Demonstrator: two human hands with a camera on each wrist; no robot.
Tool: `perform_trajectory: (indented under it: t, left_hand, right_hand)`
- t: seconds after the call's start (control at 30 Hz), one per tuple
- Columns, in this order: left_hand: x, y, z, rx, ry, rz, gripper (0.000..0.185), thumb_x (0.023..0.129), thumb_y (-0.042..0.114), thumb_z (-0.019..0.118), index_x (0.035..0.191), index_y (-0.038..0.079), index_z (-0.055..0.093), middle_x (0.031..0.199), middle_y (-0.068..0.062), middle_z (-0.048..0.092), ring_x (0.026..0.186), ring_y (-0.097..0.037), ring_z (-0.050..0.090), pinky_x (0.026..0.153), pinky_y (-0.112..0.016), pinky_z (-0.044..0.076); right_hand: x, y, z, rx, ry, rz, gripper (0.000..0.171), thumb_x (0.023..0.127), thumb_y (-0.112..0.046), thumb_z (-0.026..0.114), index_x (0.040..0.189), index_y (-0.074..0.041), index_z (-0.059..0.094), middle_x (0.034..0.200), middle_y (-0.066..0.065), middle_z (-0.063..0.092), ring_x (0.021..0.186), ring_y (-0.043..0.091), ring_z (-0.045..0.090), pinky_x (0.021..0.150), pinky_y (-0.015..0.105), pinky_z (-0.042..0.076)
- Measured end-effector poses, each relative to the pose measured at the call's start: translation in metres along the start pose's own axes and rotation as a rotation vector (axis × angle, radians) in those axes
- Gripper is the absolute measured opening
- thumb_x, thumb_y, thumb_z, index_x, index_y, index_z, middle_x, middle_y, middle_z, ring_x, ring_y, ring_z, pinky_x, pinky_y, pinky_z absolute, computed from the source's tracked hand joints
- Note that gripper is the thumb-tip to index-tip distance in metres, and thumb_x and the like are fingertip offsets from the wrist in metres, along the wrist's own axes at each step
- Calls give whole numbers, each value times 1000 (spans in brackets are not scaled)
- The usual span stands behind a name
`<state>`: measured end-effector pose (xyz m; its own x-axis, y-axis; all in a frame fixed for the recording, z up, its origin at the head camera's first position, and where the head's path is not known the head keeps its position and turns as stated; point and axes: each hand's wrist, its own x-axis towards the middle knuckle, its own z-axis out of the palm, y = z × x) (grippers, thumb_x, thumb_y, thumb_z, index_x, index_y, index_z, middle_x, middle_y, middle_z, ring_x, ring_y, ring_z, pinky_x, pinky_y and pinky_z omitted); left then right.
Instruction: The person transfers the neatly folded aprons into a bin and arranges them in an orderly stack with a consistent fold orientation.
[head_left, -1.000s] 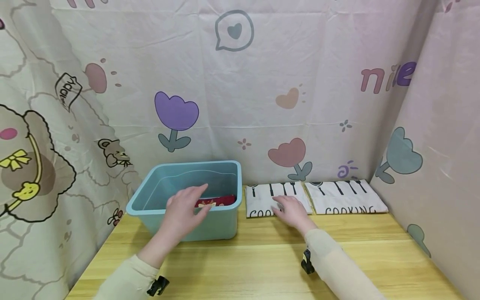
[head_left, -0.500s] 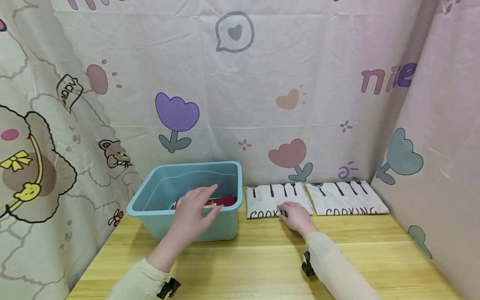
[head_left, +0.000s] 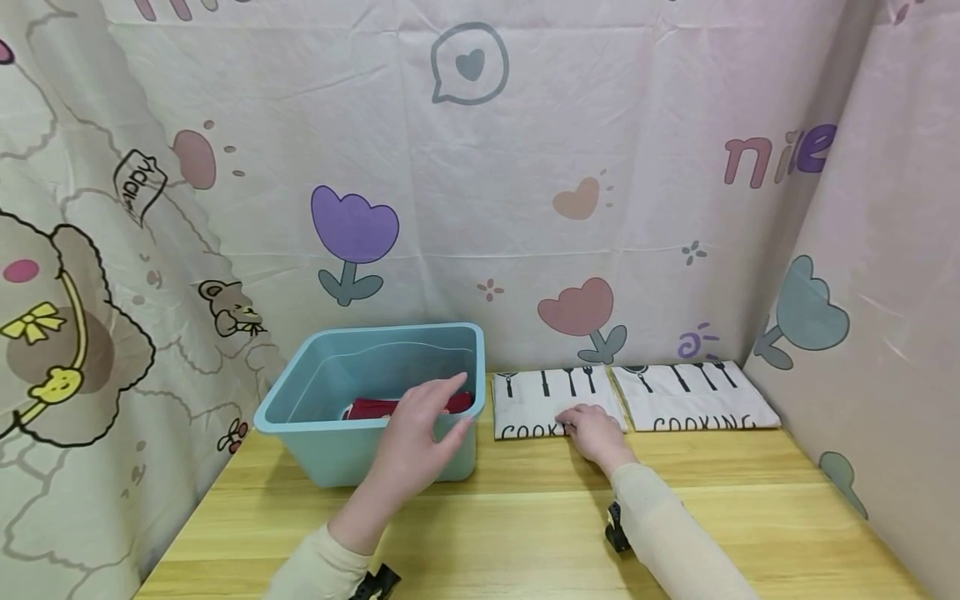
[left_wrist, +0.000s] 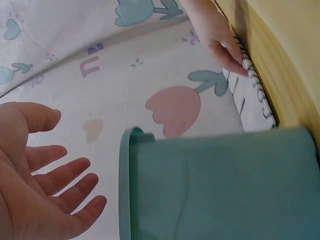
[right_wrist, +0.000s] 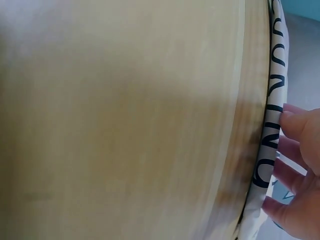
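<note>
The near edge of the folded cloth (head_left: 555, 404) is pinched by the right hand (head_left: 592, 431) for lifting, while the left hand (head_left: 420, 433), fingers spread and holding nothing, is held before the tub (head_left: 360, 454) beside it.

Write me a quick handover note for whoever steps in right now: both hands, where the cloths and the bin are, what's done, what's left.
Left hand: open, holding nothing, in front of the blue bin.
Right hand: fingertips on the front edge of the near folded COOKING cloth; whether it grips is unclear.
Things: a red cloth lies inside the bin. The second COOKING cloth lies folded to the right, untouched, on the wooden table.
Done: red cloth in the bin.
Left: judging by the hands, probably both white cloths, starting with the one under the right hand.
</note>
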<state>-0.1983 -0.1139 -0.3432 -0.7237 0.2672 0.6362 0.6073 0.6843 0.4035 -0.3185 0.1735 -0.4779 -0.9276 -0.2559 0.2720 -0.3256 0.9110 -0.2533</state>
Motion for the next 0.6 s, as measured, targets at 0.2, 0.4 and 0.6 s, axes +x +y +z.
perform_trajectory:
  t: [0.2,0.4,0.6]
  left_hand:
    - [0,11,13,-73,31,-4,56,84,15,80,136,10,60,128,-4,64,118,-23,57,96,-44,50]
    - [-3,21,24,-195,27,-70,52,87,12,76,136,13,60,123,1,65,109,-15,61,90,-39,54]
    - [-4,29,33,-276,-8,-136,52,87,13,76,136,13,60,122,0,65,107,-14,61,86,-35,55]
  right_hand:
    - [-3,1,-4,4,-38,4,20,93,-11,67,110,-18,74,115,9,66,107,36,58,85,58,48]
    - [-11,-1,-9,-10,-76,-18,17,91,-12,70,106,-20,75,109,7,67,103,35,60,82,57,50]
    - [-25,-5,-15,-33,-80,-46,17,90,-12,72,104,-20,75,104,5,68,99,34,61,80,56,51]
